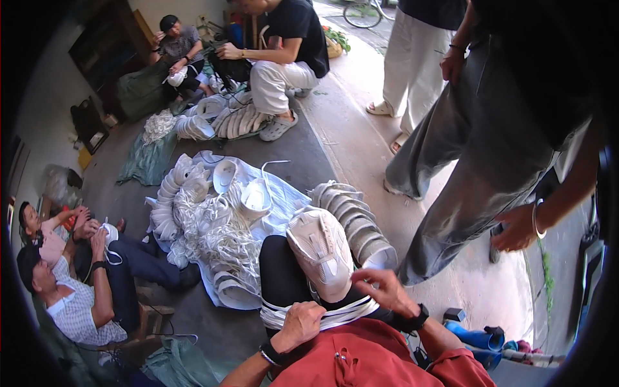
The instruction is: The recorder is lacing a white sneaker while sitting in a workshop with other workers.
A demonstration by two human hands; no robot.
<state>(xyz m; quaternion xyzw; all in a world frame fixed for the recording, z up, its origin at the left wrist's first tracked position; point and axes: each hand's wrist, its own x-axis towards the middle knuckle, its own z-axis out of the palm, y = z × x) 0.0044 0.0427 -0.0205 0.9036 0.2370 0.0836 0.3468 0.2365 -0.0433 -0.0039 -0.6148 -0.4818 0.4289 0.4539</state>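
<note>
A white shoe upper [320,248] rests across my knees, its toe end toward me. A bundle of white shoelaces [345,316] lies over my lap below it. My left hand [300,327] is closed beside the laces, its fingers curled; whatever is in them is hidden. Close to the right side of the toe, my right hand [385,291] has its fingers bent together in a pinch. Any lace end between those fingertips is too small to make out.
Nested shoe uppers [354,219] stand in a row beside my right knee. Ahead, a pale sheet [280,193] bears more uppers and a heap of loose laces [209,219]. Seated co-workers are at left and far; a person in grey trousers [464,155] stands close at right.
</note>
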